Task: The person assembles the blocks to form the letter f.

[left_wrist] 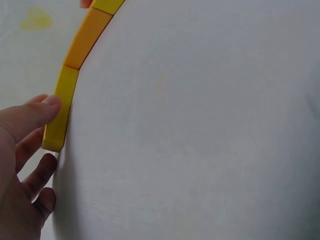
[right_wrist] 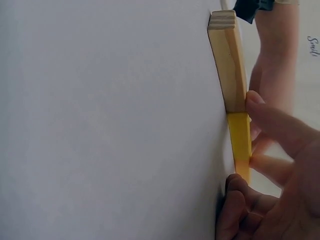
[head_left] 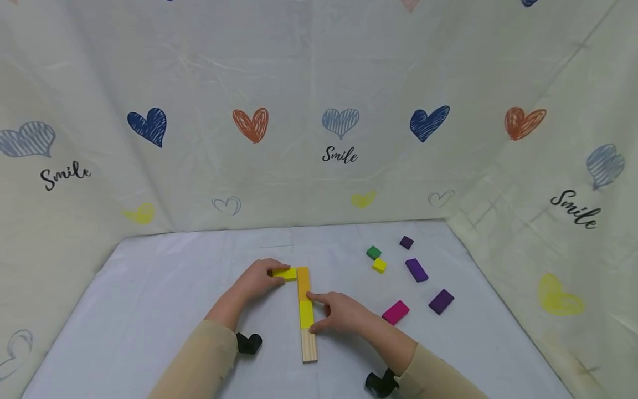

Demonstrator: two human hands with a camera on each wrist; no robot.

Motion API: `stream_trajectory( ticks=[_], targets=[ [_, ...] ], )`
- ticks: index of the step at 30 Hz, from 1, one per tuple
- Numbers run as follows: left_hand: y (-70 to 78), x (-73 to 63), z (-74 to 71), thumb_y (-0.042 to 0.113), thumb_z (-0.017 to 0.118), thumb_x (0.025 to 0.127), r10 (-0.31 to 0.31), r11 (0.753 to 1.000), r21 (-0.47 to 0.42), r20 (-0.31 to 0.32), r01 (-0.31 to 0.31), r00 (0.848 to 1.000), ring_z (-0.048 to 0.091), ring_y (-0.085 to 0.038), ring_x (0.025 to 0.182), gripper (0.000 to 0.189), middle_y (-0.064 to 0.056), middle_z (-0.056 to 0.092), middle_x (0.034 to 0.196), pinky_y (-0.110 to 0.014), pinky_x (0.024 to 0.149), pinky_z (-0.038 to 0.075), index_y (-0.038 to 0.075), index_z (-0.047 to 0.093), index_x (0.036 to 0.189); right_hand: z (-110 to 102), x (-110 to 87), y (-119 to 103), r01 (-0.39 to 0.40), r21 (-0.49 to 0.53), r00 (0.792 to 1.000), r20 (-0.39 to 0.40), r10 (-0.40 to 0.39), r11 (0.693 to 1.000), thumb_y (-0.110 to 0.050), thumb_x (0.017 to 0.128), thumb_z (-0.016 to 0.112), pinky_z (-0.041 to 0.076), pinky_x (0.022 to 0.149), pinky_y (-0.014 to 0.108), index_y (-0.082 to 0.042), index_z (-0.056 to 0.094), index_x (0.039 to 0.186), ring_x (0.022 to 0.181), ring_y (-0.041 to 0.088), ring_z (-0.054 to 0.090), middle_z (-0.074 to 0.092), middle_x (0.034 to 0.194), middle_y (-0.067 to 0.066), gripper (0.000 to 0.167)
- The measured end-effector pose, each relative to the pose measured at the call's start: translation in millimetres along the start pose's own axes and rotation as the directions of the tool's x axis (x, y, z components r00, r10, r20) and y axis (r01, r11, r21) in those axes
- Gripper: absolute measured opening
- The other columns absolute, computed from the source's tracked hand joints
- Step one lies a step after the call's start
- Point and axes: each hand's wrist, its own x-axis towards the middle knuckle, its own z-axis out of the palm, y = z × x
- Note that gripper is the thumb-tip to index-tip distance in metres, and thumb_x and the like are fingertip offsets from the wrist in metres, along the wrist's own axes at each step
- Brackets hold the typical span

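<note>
A yellow block (head_left: pixel 287 274) lies crosswise at the far end of a short row, its right end against an orange block (head_left: pixel 303 282). My left hand (head_left: pixel 256 280) pinches this yellow block between thumb and fingers at its left part. Nearer in the row come a second yellow block (head_left: pixel 306 315) and a plain wood block (head_left: pixel 309 346), end to end. Along the row's right side, my right hand (head_left: pixel 344 315) touches it with extended index finger and thumb: the fingertip at the orange block, the thumb near the joint of yellow and wood. Its other fingers are bent, as the right wrist view shows.
Right of the row lie a magenta block (head_left: pixel 396 312), purple blocks (head_left: pixel 416 270) (head_left: pixel 441 302), a small dark purple block (head_left: pixel 406 243), a green cube (head_left: pixel 373 252) and a small yellow block (head_left: pixel 379 265). A heart-printed cloth (head_left: pixel 299 183) backs the white table (head_left: pixel 174 288).
</note>
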Motion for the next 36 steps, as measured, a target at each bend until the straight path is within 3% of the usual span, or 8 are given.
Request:
stream_trajectory(
  ticks=[4, 10, 23, 36],
  targets=[
    [0.3, 1.4, -0.7, 0.022, 0.074, 0.09, 0.007, 1.0, 0.011, 0.008, -0.007, 1.0, 0.056, -0.02, 0.103, 0.035, 0.002, 0.064, 0.125, -0.043, 0.097, 0.048, 0.028, 0.071, 0.125, -0.3, 0.1, 0.0, 0.003, -0.01, 1.0, -0.005, -0.003, 1.0, -0.042, 0.076, 0.085, 0.044, 0.063, 0.029, -0.034, 0.05, 0.146, 0.078, 0.016, 0.049, 0.052, 0.082, 0.002, 0.079],
    [0.8, 2.6, -2.0, 0.024, 0.074, 0.09, 0.007, 0.999, 0.032, 0.015, -0.007, 1.0, 0.055, -0.021, 0.104, 0.037, -0.001, 0.06, 0.126, -0.044, 0.097, 0.048, 0.029, 0.07, 0.127, -0.6, -0.2, -1.0, 0.011, -0.02, 1.0, -0.013, -0.011, 1.0, -0.042, 0.075, 0.085, 0.045, 0.065, 0.029, -0.034, 0.05, 0.146, 0.08, 0.016, 0.049, 0.052, 0.083, 0.001, 0.079],
    [-1.0, 1.2, -2.5, 0.026, 0.072, 0.091, -0.025, 0.998, -0.049, 0.03, 0.027, 0.999, 0.052, -0.021, 0.099, 0.039, -0.001, 0.058, 0.125, -0.042, 0.09, 0.047, 0.031, 0.067, 0.13, -2.5, -8.0, -0.9, 0.013, 0.039, 0.999, -0.039, -0.012, 0.999, -0.044, 0.077, 0.083, 0.045, 0.063, 0.028, -0.034, 0.047, 0.148, 0.078, 0.015, 0.051, 0.054, 0.081, 0.001, 0.08],
    [-4.9, 3.1, -1.6, 0.025, 0.07, 0.093, 0.0, 1.0, -0.026, 0.051, 0.001, 0.999, 0.052, -0.022, 0.106, 0.036, 0.001, 0.06, 0.125, -0.046, 0.098, 0.046, 0.031, 0.068, 0.128, -8.2, -23.8, 16.3, 0.124, 0.114, 0.988, -0.106, -0.112, 0.986, -0.041, 0.083, 0.079, 0.051, 0.065, 0.025, -0.029, 0.055, 0.143, 0.079, 0.014, 0.054, 0.058, 0.089, -0.006, 0.066]
  ],
)
